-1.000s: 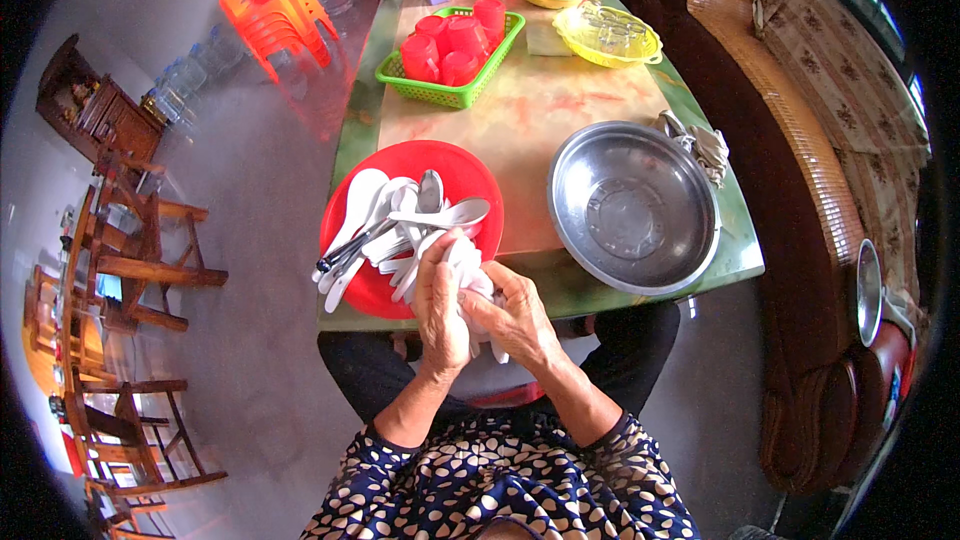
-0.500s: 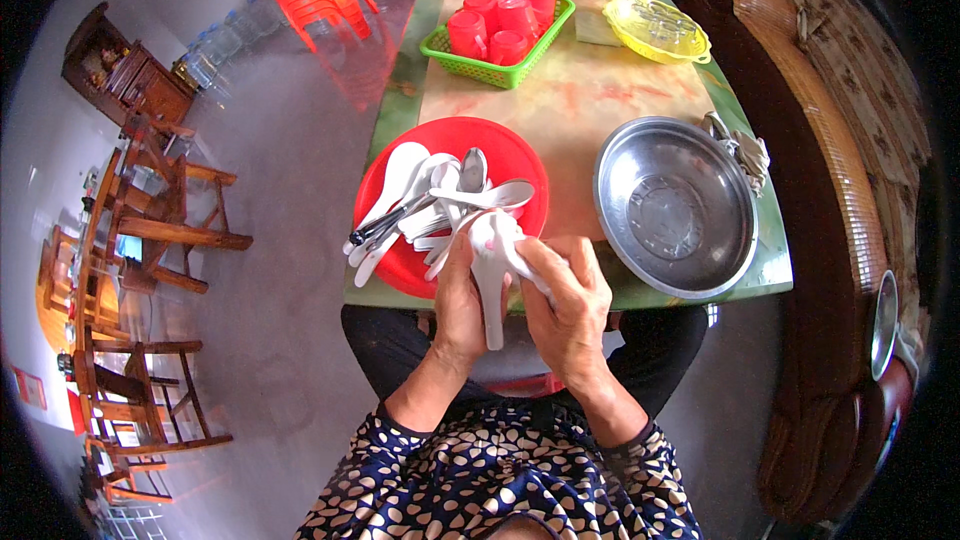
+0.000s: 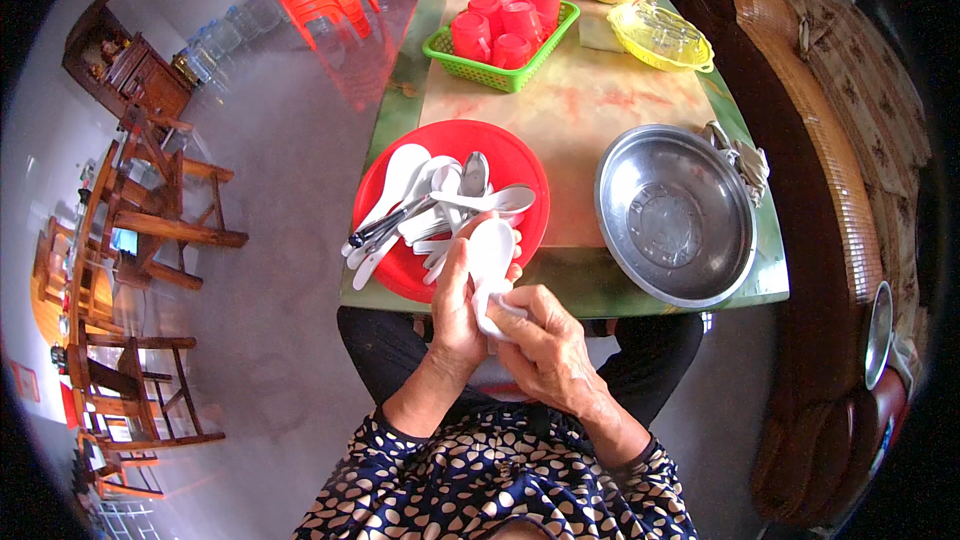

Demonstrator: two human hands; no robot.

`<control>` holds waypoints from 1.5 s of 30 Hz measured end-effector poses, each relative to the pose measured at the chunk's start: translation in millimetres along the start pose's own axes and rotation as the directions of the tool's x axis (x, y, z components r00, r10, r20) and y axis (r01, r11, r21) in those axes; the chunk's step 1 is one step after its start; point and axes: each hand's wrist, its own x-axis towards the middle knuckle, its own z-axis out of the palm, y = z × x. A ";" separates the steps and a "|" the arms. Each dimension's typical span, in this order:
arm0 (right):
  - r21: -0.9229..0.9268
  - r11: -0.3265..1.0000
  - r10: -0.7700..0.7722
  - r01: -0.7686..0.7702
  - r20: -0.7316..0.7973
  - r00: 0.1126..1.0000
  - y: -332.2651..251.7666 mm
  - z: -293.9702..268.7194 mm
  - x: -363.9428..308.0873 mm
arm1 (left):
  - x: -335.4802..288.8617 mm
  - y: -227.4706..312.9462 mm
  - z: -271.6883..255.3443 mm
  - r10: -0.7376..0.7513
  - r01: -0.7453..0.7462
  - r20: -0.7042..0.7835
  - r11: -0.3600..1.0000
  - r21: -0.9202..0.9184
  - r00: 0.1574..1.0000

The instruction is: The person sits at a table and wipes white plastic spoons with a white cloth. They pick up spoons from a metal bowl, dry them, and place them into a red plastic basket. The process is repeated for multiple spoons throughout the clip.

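A white soup spoon is held bowl-up by my left hand, whose fingers are closed round it from below. My right hand pinches a small white cloth about the spoon's handle, and the handle's end is hidden. Just beyond my hands sits a red basin. White spoons and several metal ones lie piled in it, handles mostly toward the near left. To the right stands a wide stainless steel basin with some wet-looking marks on its bottom.
Farther along the table are a green basket of red mugs, a yellow basket with glassware and a plate of colourful pieces. A crumpled cloth lies beside the steel basin. Wooden stools stand at left, a sofa at right.
My right hand and the cloth have slid from the spoon's bowl down to its handle, toward my body. The bowl now shows uncovered. My left hand keeps its hold.
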 end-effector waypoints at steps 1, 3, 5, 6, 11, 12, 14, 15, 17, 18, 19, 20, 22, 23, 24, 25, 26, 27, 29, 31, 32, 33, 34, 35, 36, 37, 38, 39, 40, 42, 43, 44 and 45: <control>-0.053 0.999 0.014 -0.015 -0.012 1.000 2.3 -0.4 3.6 | -0.2 -1.9 2.0 0.021 -0.022 0.014 0.999 0.028 1.000; -0.134 0.990 0.023 -0.034 -0.086 0.996 12.3 5.3 10.4 | -1.7 -7.0 5.1 0.062 -0.066 0.045 0.995 0.081 0.997; -0.196 0.981 -0.015 -0.006 -0.109 0.994 13.2 6.8 21.8 | -6.2 -8.2 3.7 -0.021 0.021 -0.010 0.999 -0.026 1.000; -0.228 0.974 -0.034 0.006 -0.119 0.992 13.5 7.1 27.3 | -9.0 -6.2 5.7 -0.082 0.079 -0.030 0.992 -0.097 0.996; -0.404 0.913 -0.068 -0.065 -0.305 0.950 16.1 17.6 44.2 | -10.6 -11.7 11.9 -0.080 0.091 0.058 0.974 -0.207 0.995; -0.407 0.908 -0.054 -0.096 -0.341 0.938 16.2 21.1 44.3 | -10.4 -13.4 12.5 -0.067 0.078 0.061 0.976 -0.202 0.996; -0.410 0.898 -0.026 -0.161 -0.414 0.910 17.4 26.5 42.1 | -10.3 -15.0 12.1 -0.054 0.064 0.064 0.983 -0.172 0.996; -0.414 0.892 -0.008 -0.182 -0.417 0.909 17.7 27.4 40.9 | -11.5 -15.1 12.9 -0.040 0.051 0.068 0.986 -0.162 0.997; -0.411 0.884 0.075 -0.224 -0.348 0.934 14.1 24.2 39.1 | -14.5 -16.7 12.3 -0.010 0.016 0.045 0.990 -0.140 0.999; -0.411 0.878 0.117 -0.245 -0.313 0.943 12.0 22.0 38.4 | -15.0 -18.6 10.3 0.008 -0.005 0.020 0.992 -0.126 1.000; -0.380 0.893 0.144 -0.243 -0.270 0.952 11.4 19.2 36.2 | -15.4 -21.2 9.9 0.021 -0.021 -0.003 0.993 -0.113 1.000; -0.347 0.906 0.170 -0.242 -0.225 0.959 10.9 16.4 34.0 | -15.4 -20.9 10.5 0.035 -0.035 0.003 0.995 -0.089 0.999; -0.291 0.931 0.185 -0.222 -0.148 0.971 10.3 12.4 31.2 | -14.4 -15.2 11.7 0.064 -0.063 0.018 0.997 -0.040 0.998; -0.270 0.937 0.200 -0.221 -0.104 0.974 9.4 10.3 28.8 | -14.7 -13.3 11.2 0.066 -0.066 0.015 0.998 -0.007 0.998; -0.248 0.943 0.214 -0.222 -0.058 0.975 8.0 8.2 25.5 | -13.8 -15.6 10.3 0.088 -0.084 -0.044 0.993 0.079 0.995; -0.203 0.951 0.233 -0.235 -0.030 0.972 6.3 6.9 22.3 | -12.3 -14.7 7.6 0.095 -0.090 -0.038 0.989 0.113 0.995; -0.157 0.969 0.184 -0.190 -0.051 0.982 6.0 7.1 19.1 | -10.7 -12.9 5.5 0.102 -0.096 -0.032 0.985 0.146 0.994; -0.139 0.975 0.170 -0.174 -0.043 0.985 4.8 5.8 15.5 | -8.6 -12.4 6.1 0.129 -0.119 -0.040 0.975 0.189 0.991; -0.053 0.987 0.149 -0.149 -0.009 0.989 1.3 2.8 10.7 | -9.3 -10.2 4.5 0.096 -0.093 -0.016 0.987 0.133 0.995; 0.068 0.988 0.140 -0.142 0.036 0.990 -2.4 -2.8 7.7 | -7.7 -6.3 3.2 0.083 -0.084 0.011 0.992 0.089 0.996; 0.036 0.993 0.110 -0.111 0.019 0.994 -2.8 -3.3 7.4 | -9.6 -4.4 6.1 0.092 -0.090 -0.024 0.992 0.086 0.995; 0.002 0.997 0.081 -0.081 0.002 0.997 -3.5 -2.0 8.0 | -10.2 -3.2 2.9 0.073 -0.075 0.021 0.991 0.113 0.997; -0.033 0.998 0.053 -0.053 -0.016 0.998 -3.4 0.1 8.1 | -11.2 -3.3 1.0 0.050 -0.059 0.066 0.988 0.141 0.997; -0.117 0.993 0.006 -0.015 -0.078 0.997 -0.3 4.7 10.0 | -13.8 -5.9 3.6 0.013 -0.012 -0.005 0.995 0.100 1.000; -0.153 0.988 -0.003 -0.011 -0.089 0.996 0.3 4.3 13.8 | -17.5 -8.0 9.3 -0.028 0.032 -0.075 0.998 0.057 0.997; -0.190 0.982 -0.017 -0.003 -0.101 0.995 0.3 2.3 20.5 | -19.7 -8.5 13.8 -0.067 0.069 -0.141 0.998 0.012 0.988; -0.227 0.974 -0.031 0.004 -0.112 0.993 0.2 0.7 26.7 | -20.5 -9.9 15.1 -0.079 0.074 -0.111 0.996 -0.051 0.991; -0.239 0.970 -0.073 0.034 -0.155 0.985 1.1 0.8 31.7 | -20.9 -11.5 15.7 -0.090 0.081 -0.081 0.990 -0.114 0.993; -0.242 0.970 -0.070 0.010 -0.239 0.969 2.5 4.3 33.8 | -21.7 -13.3 16.0 -0.100 0.089 -0.054 0.980 -0.176 0.994; -0.242 0.969 -0.064 -0.038 -0.401 0.914 6.8 12.9 37.4 | -22.8 -14.6 20.7 -0.104 0.110 0.041 0.981 -0.161 0.994; -0.212 0.977 -0.077 -0.031 -0.485 0.871 9.0 17.5 39.0 | -21.6 -15.3 21.6 -0.076 0.081 0.049 0.991 -0.104 0.996; -0.157 0.987 -0.053 -0.039 -0.542 0.839 9.9 20.3 40.0 | -20.5 -16.3 22.1 -0.049 0.052 0.060 0.998 -0.047 0.997; -0.155 0.986 -0.036 -0.065 -0.572 0.820 11.0 18.9 41.3 | -18.6 -18.5 20.6 -0.029 0.039 0.117 0.995 -0.087 0.993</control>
